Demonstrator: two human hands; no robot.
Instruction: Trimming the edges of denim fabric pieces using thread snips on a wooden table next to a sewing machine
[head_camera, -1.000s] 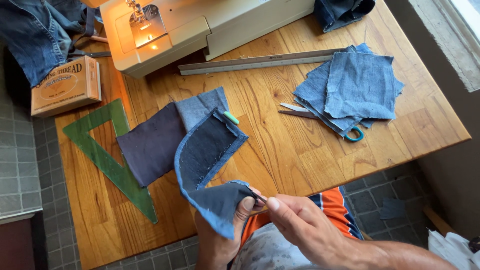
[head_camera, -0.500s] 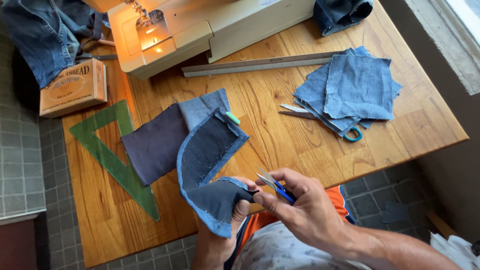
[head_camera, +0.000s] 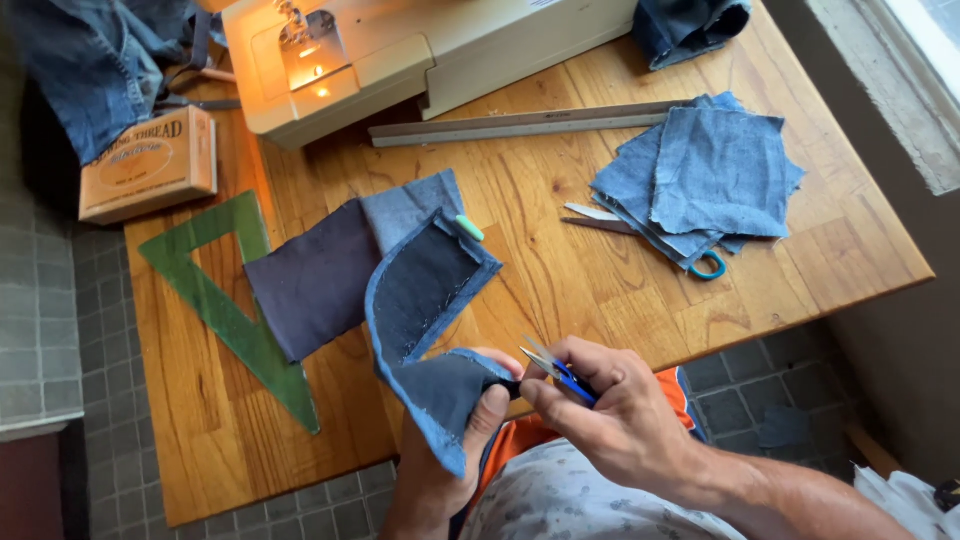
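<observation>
1. Two hands work at the near edge of the table (head_camera: 600, 290). The left hand (head_camera: 450, 450) pinches the end of a sewn denim strip (head_camera: 425, 310), thumb on top, fingers hidden beneath. This lifts the end off the wood, probably so the seam edge is free to get at.
2. The right hand (head_camera: 615, 420) is closed round small blue-handled snips (head_camera: 555, 372), blades pointing at the pinched end, tips just beside the left thumb. Whether the blades are open I cannot tell.
3. The strip's far end lies flat on the table, next to a green clip (head_camera: 470, 228); its weight on the wood likely keeps the piece from slipping.
4. A stack of denim squares (head_camera: 705, 180) sits well apart on the right, covering most of the big scissors (head_camera: 690, 255).
5. The ruler (head_camera: 520, 125) lies before the sewing machine (head_camera: 420, 50), its lamp lit. A green set square (head_camera: 225, 295) and a thread box (head_camera: 150, 165) sit on the left.
</observation>
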